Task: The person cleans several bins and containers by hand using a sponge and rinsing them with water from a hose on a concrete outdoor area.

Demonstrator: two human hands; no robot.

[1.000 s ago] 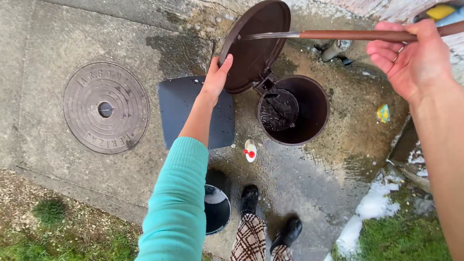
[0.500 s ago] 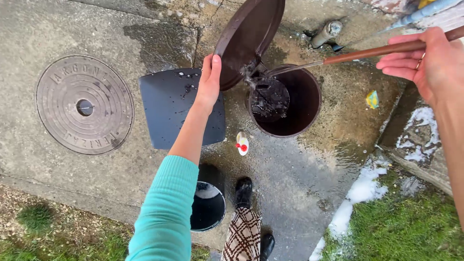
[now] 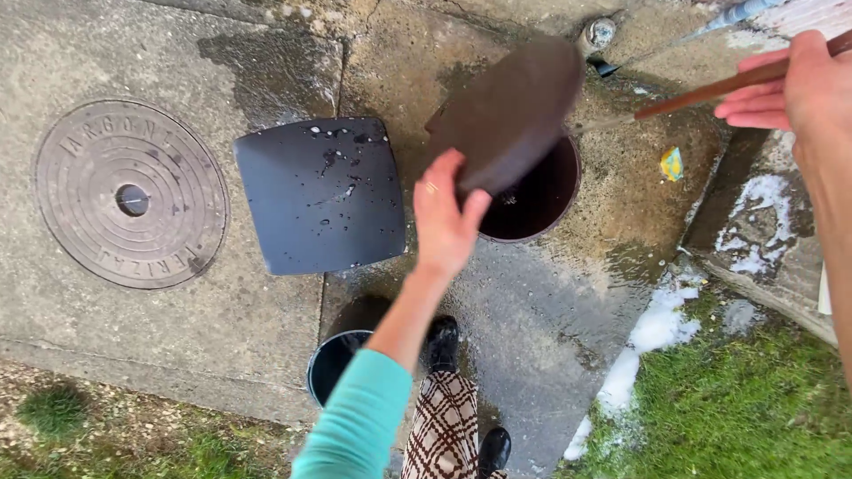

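Wet concrete ground (image 3: 266,355) carries a round manhole cover (image 3: 130,193), a dark square slab (image 3: 321,195) and a black bucket (image 3: 333,365).

Two hands: left hand (image 3: 444,222), right hand (image 3: 799,89). One round lid (image 3: 510,111). One stick (image 3: 710,89). One open hole (image 3: 537,200). One manhole cover (image 3: 129,193). One square panel (image 3: 321,195). One bucket (image 3: 330,365). Two shoes (image 3: 442,341).

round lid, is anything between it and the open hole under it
Nothing visible does. The round lid tilts over the dark hole, the left hand at its lower edge. The right hand holds a wooden-handled tool reaching the lid's side.
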